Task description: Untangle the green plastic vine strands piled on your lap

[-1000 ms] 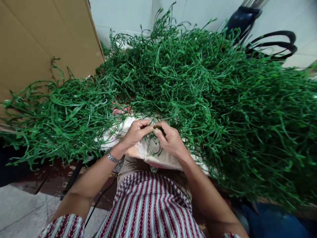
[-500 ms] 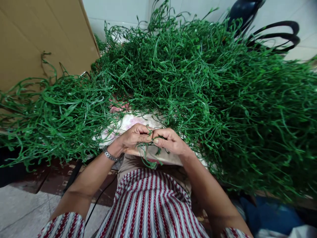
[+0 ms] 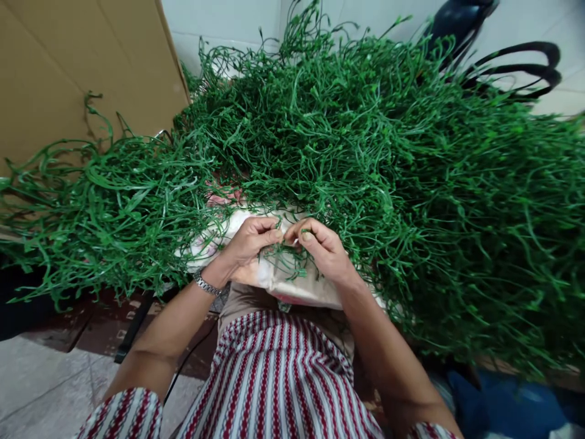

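Observation:
My left hand (image 3: 253, 242) is closed in a pinch on a thin green stem (image 3: 289, 261) that hangs below the fingers in loose strands. Close beside it, my right hand (image 3: 323, 249) pinches a small green tip of stem between thumb and forefinger. Whether both hands grip the same stem I cannot tell. Under them lies a pale, padded cloth-like cover (image 3: 301, 288) across my lap. A large heap of curly green stems (image 3: 320, 128) rises just beyond the hands, and a smaller heap of stems (image 3: 132, 213) spreads on the left.
A cardboard panel (image 3: 82, 55) stands at the back left against a tiled wall (image 3: 219, 21). Black looped straps (image 3: 525, 67) and a dark object (image 3: 457, 27) show behind the heap at the right. Blue material (image 3: 516, 402) lies low on the right.
My hands have moved slightly up and come a little apart, and my right hand has turned. The stem strands now hang further right, above the pale cover.

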Tool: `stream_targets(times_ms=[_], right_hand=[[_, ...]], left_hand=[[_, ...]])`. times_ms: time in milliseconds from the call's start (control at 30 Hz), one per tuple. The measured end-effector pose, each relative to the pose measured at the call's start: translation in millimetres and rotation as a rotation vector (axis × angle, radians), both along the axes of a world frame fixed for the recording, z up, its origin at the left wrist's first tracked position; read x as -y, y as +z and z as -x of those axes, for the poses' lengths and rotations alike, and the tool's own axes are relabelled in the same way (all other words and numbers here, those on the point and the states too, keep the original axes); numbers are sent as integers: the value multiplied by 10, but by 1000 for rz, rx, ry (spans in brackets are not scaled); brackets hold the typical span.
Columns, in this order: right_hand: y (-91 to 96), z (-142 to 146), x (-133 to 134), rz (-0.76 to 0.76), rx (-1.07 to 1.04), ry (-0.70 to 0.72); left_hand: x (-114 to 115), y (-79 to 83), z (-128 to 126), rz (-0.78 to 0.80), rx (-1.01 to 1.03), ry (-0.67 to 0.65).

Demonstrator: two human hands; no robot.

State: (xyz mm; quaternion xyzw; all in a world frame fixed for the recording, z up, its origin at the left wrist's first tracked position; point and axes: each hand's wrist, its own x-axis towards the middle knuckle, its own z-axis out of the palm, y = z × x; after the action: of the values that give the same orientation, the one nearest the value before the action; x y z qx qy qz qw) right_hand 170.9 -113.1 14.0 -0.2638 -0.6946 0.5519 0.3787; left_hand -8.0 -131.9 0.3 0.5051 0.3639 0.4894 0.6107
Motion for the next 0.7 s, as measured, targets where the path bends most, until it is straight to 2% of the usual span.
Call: stream_targets(times_ms=[100,167,300,433,533,700], right_hand=[[-37,49,19,-30,113,-102],[-49,81,38,-71,180,-112],[-42,116,48,-123,276,-35],[-32,115,41,-126,308,52],[-36,107,49,-161,325,7],[-50,115,83,-276,394,-64]], left_hand=[[6,-25,-32,-25,-127,72],[18,-27,-56,-77,-191,134],[40,-17,-98,-172,-251,242],[47,-26,-110,-167,-260,291],[51,-51,-103,-126,-233,296],[53,-43,-95,-79,-198,232]])
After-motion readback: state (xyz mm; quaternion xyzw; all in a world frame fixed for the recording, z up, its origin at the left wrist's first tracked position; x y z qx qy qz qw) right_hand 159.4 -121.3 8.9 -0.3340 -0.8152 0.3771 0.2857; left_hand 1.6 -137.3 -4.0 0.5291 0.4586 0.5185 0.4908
